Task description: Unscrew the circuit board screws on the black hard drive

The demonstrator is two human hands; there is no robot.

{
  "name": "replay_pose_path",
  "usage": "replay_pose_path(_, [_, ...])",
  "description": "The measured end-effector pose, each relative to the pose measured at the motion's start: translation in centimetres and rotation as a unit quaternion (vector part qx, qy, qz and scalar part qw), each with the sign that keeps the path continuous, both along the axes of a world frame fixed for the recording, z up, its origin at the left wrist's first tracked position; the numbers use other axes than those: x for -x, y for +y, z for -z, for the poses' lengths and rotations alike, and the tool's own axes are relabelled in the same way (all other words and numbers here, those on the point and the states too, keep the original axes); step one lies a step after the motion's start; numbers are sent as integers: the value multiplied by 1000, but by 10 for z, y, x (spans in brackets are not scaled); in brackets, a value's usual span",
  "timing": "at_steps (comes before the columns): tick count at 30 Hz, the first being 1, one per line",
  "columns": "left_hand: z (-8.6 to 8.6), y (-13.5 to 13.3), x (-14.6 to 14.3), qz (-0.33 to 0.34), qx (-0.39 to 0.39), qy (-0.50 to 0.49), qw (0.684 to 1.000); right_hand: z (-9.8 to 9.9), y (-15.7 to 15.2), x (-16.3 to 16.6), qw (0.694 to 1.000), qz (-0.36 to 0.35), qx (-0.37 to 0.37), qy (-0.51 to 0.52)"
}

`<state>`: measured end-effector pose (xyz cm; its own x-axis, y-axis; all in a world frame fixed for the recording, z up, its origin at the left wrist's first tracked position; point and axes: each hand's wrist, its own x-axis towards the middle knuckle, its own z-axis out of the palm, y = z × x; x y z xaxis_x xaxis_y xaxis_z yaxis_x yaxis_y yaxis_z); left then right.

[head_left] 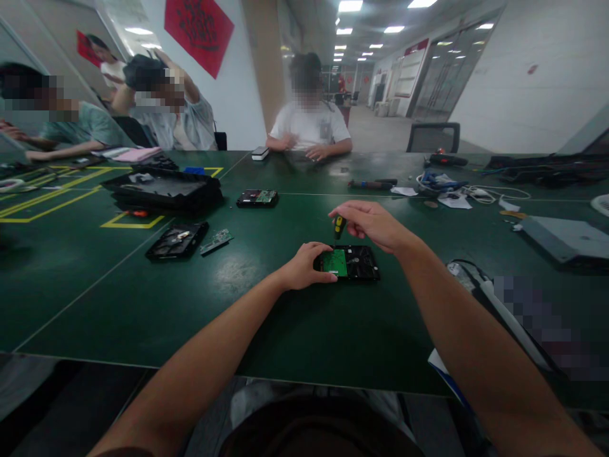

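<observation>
My left hand (pixel 304 266) holds the hard drive (pixel 362 264) flat on the bench (pixel 190 298) while my right hand (pixel 371 223) grips a screwdriver (pixel 339 225) over it (a wobble could scratch the green board (pixel 335 262)).

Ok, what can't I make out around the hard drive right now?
All in the head view:
Screwdriver: the right hand covers its top, and the tip is too small to see.
Hard drive: the left hand hides its left edge, and the screws are too small to see.
Cable at right: runs into a blurred patch.
</observation>
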<state>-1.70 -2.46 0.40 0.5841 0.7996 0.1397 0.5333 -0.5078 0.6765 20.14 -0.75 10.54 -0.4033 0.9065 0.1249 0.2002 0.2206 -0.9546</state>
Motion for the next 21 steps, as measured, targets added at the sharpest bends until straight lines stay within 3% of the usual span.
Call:
replay_pose_path(5, [0,0,0,-1,2,-3,1000,1,1,0,999,30,-2,12])
replay_pose_path(17, [3,2,0,-4,-2,-2,1000,0,-1,2,997,-26,50,51])
replay_pose_path(21, [3,2,0,2,-1,-4,1000,2,1,0,999,-9,19,24])
